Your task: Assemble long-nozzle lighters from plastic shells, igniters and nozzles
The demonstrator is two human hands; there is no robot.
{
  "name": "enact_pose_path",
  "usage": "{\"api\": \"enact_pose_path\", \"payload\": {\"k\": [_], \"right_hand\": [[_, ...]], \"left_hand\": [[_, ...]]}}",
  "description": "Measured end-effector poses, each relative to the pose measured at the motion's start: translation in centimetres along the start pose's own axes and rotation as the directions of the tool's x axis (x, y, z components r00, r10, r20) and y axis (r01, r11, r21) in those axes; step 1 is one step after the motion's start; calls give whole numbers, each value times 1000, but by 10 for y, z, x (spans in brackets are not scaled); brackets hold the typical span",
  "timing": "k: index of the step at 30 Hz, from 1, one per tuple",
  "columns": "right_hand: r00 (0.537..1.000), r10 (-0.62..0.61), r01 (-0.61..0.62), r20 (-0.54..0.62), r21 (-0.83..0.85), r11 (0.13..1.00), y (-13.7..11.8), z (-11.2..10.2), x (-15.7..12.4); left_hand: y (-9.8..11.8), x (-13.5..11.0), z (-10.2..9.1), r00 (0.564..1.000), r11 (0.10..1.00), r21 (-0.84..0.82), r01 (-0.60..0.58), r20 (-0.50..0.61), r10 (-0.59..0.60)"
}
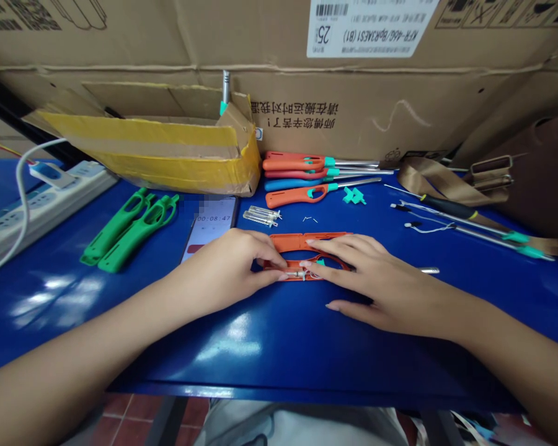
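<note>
Both my hands rest on an open orange lighter shell (307, 241) lying flat on the blue table (279, 347). My left hand (232, 266) has its fingers curled and pinched on the shell's left end and a small metal part (300, 273). My right hand (372, 272) presses its fingertips on the shell's middle, next to a small teal piece. A metal tube tip (428, 270) sticks out past my right hand.
Finished orange and blue lighters (307, 176) lie behind the shell, with small metal parts (261, 215) and teal triggers (353, 196). Green shells (130, 229) lie left, by a phone timer (211, 226), a taped carton (167, 148) and a power strip (41, 198). Wired rods (465, 223) lie right.
</note>
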State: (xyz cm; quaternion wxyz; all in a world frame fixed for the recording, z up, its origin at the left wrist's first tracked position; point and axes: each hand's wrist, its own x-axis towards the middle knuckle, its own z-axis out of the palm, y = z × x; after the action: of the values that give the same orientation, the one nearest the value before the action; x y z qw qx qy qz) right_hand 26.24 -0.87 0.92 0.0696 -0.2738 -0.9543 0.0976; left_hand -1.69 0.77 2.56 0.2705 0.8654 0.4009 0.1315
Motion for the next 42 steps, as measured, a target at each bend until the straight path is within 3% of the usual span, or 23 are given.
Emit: {"api": "enact_pose_path", "payload": {"k": [8, 16, 23, 32, 42], "right_hand": [[991, 62, -61, -122, 13, 998, 6, 10, 0], [994, 44, -44, -104, -2, 999, 7, 11, 0], [992, 57, -61, -113, -26, 998, 7, 5, 2], [986, 85, -83, -146, 18, 996, 10, 7, 3], [986, 55, -54, -155, 7, 998, 6, 2, 1]], "left_hand": [[-2, 1, 9, 997, 999, -49, -10, -82, 6], [-2, 6, 20, 993, 981, -195, 4, -112, -26], [1, 6, 26, 982, 975, -221, -40, -188, -2], [-2, 8, 35, 982, 962, -272, -13, -187, -39], [-1, 5, 35, 978, 982, -178, -70, -205, 32]]}}
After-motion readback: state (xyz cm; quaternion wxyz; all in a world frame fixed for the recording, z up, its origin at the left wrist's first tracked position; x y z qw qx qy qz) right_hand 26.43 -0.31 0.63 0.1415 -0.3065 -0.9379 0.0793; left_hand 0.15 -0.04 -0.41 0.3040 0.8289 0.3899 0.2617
